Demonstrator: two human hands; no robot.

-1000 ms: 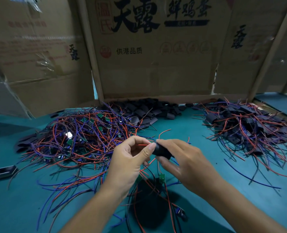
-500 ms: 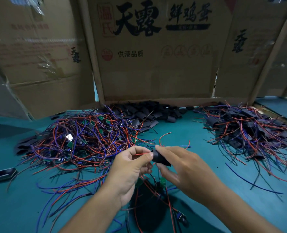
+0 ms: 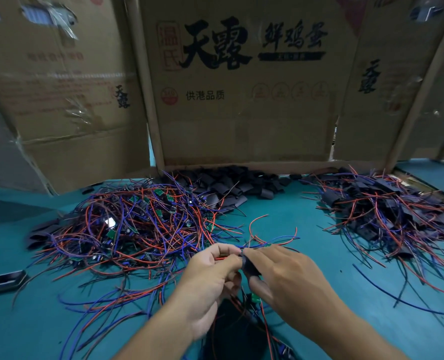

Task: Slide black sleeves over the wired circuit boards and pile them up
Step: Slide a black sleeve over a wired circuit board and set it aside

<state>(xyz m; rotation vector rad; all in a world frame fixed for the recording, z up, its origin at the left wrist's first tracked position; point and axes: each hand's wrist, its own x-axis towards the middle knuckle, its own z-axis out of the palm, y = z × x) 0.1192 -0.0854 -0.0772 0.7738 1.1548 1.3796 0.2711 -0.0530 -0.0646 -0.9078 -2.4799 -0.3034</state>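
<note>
at the far left a small dark tray (image 3: 7, 280) sits on the teal table (image 3: 306, 255), and just right of it sprawls the heap of bare wired boards (image 3: 137, 224) — red and blue leads, green boards showing through. behind it, against the cardboard wall (image 3: 241, 113), lie the loose black sleeves (image 3: 228, 185), while in front the left hand (image 3: 210, 287) pinches red leads with curled fingers, touching the right hand (image 3: 291, 276), whose thumb and fingers grip a black sleeve (image 3: 249, 267) between the two hands. at the far right lies the pile of sleeved boards (image 3: 387, 211) — well apart from the hands.
</note>
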